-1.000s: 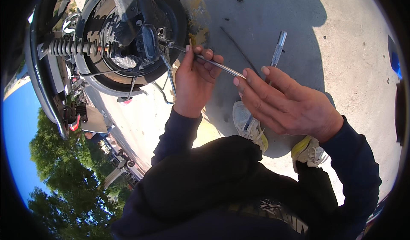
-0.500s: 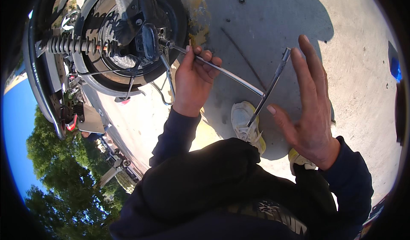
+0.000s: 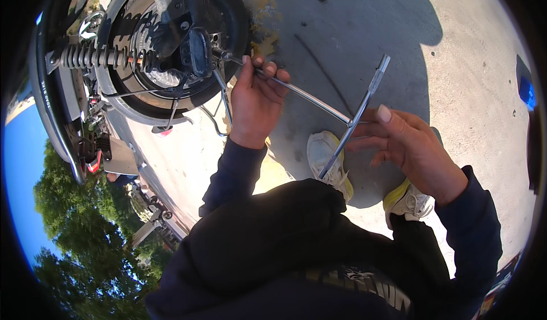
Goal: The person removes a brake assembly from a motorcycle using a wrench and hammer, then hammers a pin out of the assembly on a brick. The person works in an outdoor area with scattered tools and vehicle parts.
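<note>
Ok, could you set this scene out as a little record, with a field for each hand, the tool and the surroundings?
Left hand: fingers and thumb around the tool's shaft
Right hand: beside the crossbar, thumb free; contact unclear
Tool: T-handled metal tool, shaft pointing toward the wheel's hub
Vehicle: two-wheeler's wheel, with a coil spring beside it
Ground: sunlit concrete with dark shadow
Footwear: pale shoes with yellow soles
Background: green trees, blue sky
</note>
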